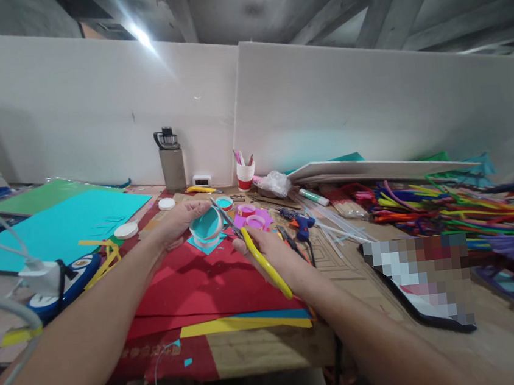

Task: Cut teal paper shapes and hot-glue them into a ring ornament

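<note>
My left hand [183, 220] pinches the rim of a short white cup piece [206, 224] with turquoise paper inside it. Yellow-handled scissors [264, 265] are in my right hand [278, 256], their blades reaching to the right edge of that cup piece. Just under it, a turquoise paper square [207, 250] and a white ring partly show on red paper sheets [179, 286]. Beyond my hands stand another small cup piece with turquoise inside [224, 203] and two lined with pink, one of them [255, 222] on pink paper.
A grey bottle [172, 167] and a paper cup of pens [245, 174] stand near the white panels. A blue glue gun [303, 224], a phone-like device [418, 289] and colourful pipe cleaners [424, 205] lie rightward. Turquoise sheets [80, 217] and a white plug [40, 276] are left.
</note>
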The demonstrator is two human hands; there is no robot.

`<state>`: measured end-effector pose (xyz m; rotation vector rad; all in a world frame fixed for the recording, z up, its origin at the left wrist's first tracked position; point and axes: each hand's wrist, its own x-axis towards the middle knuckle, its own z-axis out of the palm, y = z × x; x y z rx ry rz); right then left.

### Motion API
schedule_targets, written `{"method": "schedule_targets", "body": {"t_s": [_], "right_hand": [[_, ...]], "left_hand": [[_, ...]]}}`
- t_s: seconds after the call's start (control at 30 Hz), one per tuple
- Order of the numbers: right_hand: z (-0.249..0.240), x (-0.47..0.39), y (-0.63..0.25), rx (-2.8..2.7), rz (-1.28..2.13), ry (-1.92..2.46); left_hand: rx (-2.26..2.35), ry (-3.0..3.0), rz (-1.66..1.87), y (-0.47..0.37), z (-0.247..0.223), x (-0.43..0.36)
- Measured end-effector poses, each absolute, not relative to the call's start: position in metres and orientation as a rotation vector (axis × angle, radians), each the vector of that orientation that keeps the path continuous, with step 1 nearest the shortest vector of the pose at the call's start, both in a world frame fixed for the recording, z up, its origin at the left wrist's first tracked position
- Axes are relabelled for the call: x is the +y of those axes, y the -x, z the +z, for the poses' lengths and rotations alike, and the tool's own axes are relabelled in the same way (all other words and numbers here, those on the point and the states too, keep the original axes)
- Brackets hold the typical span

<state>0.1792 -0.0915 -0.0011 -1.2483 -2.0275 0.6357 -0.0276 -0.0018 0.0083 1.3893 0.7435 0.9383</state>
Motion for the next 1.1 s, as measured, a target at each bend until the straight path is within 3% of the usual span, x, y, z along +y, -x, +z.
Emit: {"method": "schedule_targets", "body": {"t_s": [0.67,1.1], "right_hand": [[-0.002,-0.091,-0.180,-2.016,0.699,1.273],[0.002,-0.091,-0.199,-2.044,0.403,1.653]], "left_hand": [[0.802,-1.374,0.866,0.029,0.011,-0.003],[0.839,-0.889,1.418,0.030,0.019,0.004]]}}
